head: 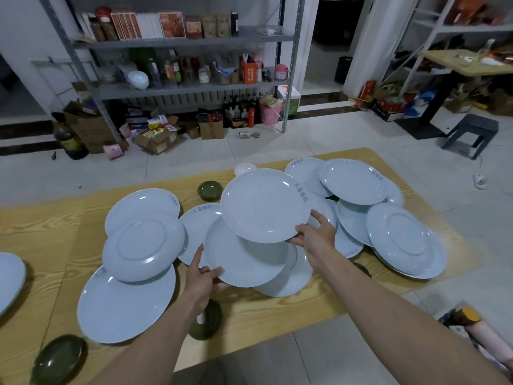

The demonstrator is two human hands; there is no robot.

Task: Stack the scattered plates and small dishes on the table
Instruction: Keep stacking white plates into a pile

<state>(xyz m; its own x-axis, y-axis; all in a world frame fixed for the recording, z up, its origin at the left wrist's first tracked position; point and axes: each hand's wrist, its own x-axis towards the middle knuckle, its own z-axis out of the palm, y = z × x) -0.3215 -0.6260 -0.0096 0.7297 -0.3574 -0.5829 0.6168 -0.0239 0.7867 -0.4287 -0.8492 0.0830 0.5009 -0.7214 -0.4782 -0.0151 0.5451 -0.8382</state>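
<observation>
The right grip (pixel 313 236) is pinching the near rim of a raised plate (pixel 263 204); the left grip (pixel 204 276) is clasping a lower plate (pixel 244 262) by its rim, above the surface (pixel 277 309). Glazed and stiff, they are likely slick and breakable, wanting firm rim holds

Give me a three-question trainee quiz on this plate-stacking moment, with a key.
1. True or false: the right hand holds the raised pale blue round plate by its near rim.
2. What does the left hand grip? A) a metal spoon B) the rim of a second pale blue round plate C) nothing
3. Fill in: the small round dish at the far edge of the wood-grain table, behind the raised plate, is ____ in colour.
Key: 1 true; 2 B; 3 pink.
</observation>
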